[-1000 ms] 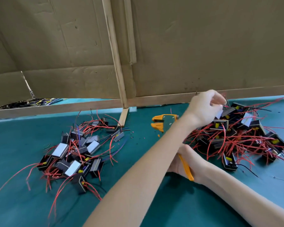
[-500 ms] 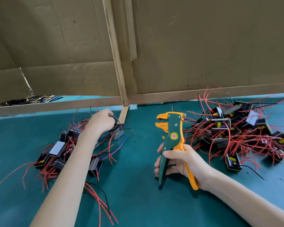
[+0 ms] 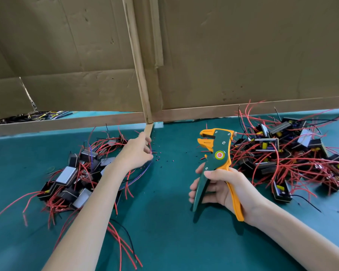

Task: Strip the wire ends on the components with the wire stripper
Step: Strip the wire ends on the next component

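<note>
Gripping wire stripper (image 3: 220,155) upright at centre right, right hand (image 3: 223,189) wrapped round both handles, jaws pointing left, slightly parted. Hovering left hand (image 3: 135,153) at edge of centre-left component pile (image 3: 72,178), fingers loosely curled beside red wire (image 3: 150,147); pinching or not, impossible telling. Leaving right pile (image 3: 286,153) lying beyond tool. Probably fetching next piece: singling out one lead, feeding end squarely between jaws, keeping neighbouring wires away.

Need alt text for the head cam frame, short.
A person's right hand grips an orange-and-green wire stripper upright over a green table, jaws facing left. The left hand is at the far edge of a pile of black, red-wired components on the left; a second pile lies on the right.
</note>
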Available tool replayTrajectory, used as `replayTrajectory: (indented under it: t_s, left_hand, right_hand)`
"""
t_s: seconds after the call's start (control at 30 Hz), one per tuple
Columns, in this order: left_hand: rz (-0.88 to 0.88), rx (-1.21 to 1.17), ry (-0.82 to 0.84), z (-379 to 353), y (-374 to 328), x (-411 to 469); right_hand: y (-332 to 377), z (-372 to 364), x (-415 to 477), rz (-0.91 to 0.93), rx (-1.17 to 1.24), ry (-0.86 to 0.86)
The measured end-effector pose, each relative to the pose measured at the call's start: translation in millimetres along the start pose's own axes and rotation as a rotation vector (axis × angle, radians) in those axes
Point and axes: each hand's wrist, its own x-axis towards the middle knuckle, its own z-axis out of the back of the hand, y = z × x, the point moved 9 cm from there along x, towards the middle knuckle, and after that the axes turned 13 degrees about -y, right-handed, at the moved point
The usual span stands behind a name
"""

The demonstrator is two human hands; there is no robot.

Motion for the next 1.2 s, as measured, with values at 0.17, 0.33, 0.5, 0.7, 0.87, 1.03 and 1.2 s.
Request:
replayTrajectory:
  t_s: [0.17,0.33,0.5,0.7,0.87,1.03,1.2]
  left_hand:
    - [-0.04,-0.136,0.11,-15.4,-18.0,-6.6]
    - [-0.034,-0.292,-0.059,-13.2,-29.1,-7.5]
    - [0.062,-0.444,-0.092,-24.8,-31.4,-10.3]
    - [0.125,-0.821,-0.132,-16.4,-39.8,-9.9]
    - [0.135,-1.099,-0.167,-6.0,-52.4,-11.2]
    - [0.085,-1.177,-0.16,3.1,-63.2,-13.9]
    - [0.022,-1.068,-0.083,11.4,-74.8,-19.9]
  right_hand:
    - [4.7,1.8,-1.2,-0.002,0.072,-0.014]
    - [4.0,2.2,-0.6,-0.001,0.057,-0.007]
    - [1.1,-0.7,-0.1,0.005,0.015,0.021]
    - [1.2,-2.1,-1.5,0.012,0.002,0.036]
    - [4.5,-0.3,-1.1,0.024,0.017,0.034]
    - [7.8,-4.8,-4.6,0.057,-0.01,0.086]
    - [7.8,-7.5,-6.8,0.06,-0.024,0.115]
